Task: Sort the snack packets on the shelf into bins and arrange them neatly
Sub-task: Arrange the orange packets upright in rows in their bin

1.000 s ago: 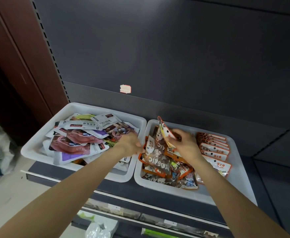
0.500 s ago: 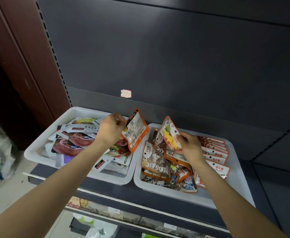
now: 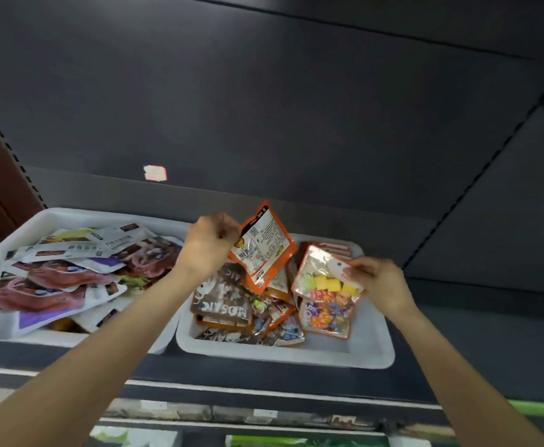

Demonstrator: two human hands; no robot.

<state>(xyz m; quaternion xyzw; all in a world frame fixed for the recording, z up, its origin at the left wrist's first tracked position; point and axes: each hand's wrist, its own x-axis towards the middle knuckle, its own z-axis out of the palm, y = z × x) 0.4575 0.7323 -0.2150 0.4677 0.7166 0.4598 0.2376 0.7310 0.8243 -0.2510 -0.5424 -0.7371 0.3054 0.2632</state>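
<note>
Left hand (image 3: 211,245) pinches an orange packet (image 3: 262,246) over the right bin (image 3: 370,343), right hand (image 3: 377,282) grips a candy pouch (image 3: 325,285), probably both lifted to check the type for sorting.

- "MOSAIC" is showing in white capitals, upside down to the camera, on the brown packet (image 3: 222,301) lying in the right bin (image 3: 374,346).
- A barcode and fine print are showing on the orange-edged packet (image 3: 262,245); the print is reading too small to make out.
- Other packet lettering is blurring out; unreadable.
</note>
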